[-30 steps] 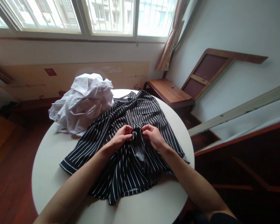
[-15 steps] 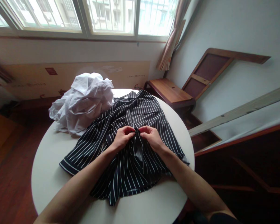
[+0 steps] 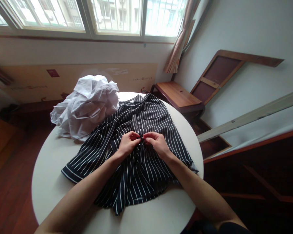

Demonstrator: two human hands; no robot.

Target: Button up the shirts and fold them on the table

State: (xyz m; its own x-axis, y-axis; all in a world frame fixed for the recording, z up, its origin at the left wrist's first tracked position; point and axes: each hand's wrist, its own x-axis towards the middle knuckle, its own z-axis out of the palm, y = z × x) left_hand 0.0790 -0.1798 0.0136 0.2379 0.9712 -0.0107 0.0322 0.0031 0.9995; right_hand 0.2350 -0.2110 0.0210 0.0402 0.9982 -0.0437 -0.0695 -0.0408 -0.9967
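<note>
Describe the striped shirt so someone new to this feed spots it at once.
In front of the window stands a round white table. Spread across it, pinched at the front by the left hand and right hand, lies the shirt. Thin white stripes on dark fabric set it apart from the plain white, crumpled cloth at the table's far left.

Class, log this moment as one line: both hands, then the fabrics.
left hand: pinching striped shirt | right hand: pinching it alongside | shirt: rumpled on round table | white cloth: bunched, far left
</note>
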